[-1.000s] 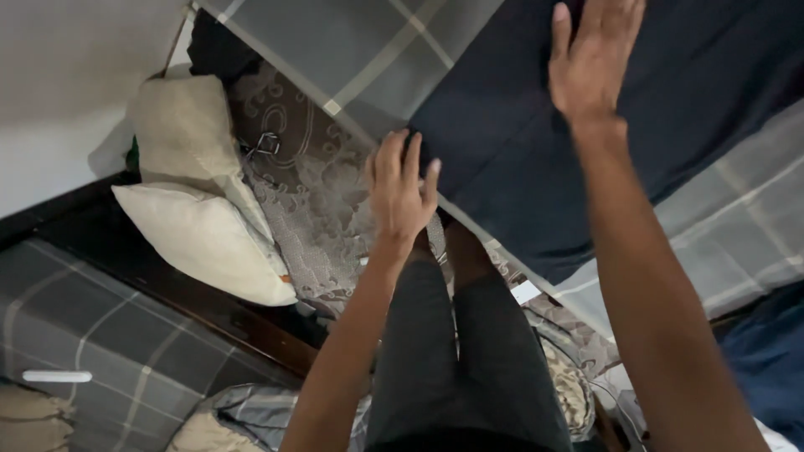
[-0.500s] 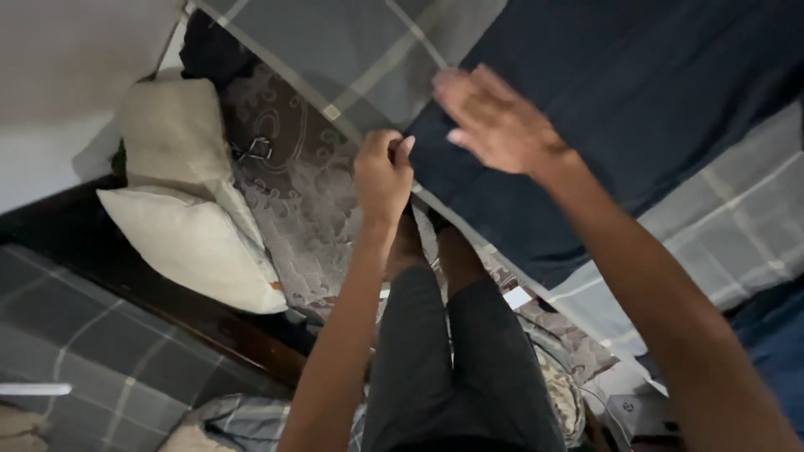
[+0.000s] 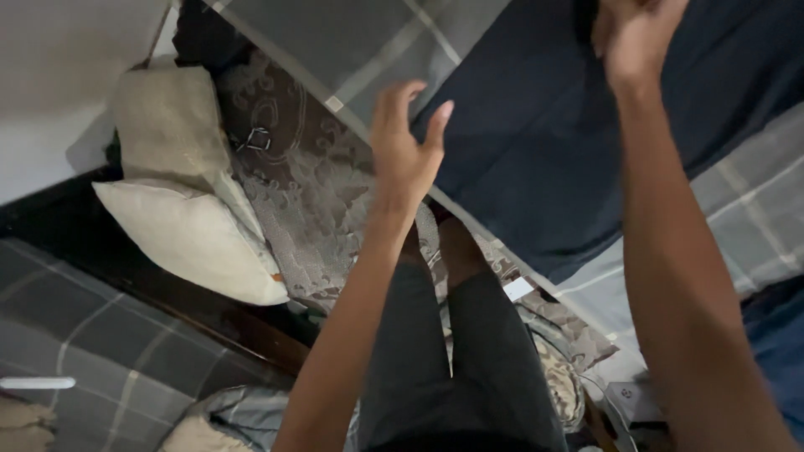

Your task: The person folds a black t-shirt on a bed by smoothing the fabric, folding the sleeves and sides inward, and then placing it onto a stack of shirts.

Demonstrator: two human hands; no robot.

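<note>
Along the top edge of the view, your right hand (image 3: 630,32) is running out of the picture: its fingers are being cut off by the frame, so you cannot tell from this view whether they are gripping the dark navy cloth (image 3: 544,159) or only pressing against it. Your left hand (image 3: 405,144) is hovering with fingers spread apart and slightly curled at the lower left corner of that cloth; whether the fingertips are touching it is hard to make out. The navy cloth itself is lying folded on the grey checked sheet (image 3: 368,42), which is covering the bed and is also being cropped at the top and right. Your legs, in dark trousers (image 3: 456,360), are hiding part of the patterned brown fabric (image 3: 310,184) beneath you. Two cream pillows (image 3: 188,209) are sitting well apart from the cloth, at the left. A small white object (image 3: 518,290) beside your knee is too small to identify.

Compared with half a second ago, your right hand is now reaching far up the cloth instead of lying flat near its corner, and your left hand is opening out where it was pinched together at the cloth's edge.
</note>
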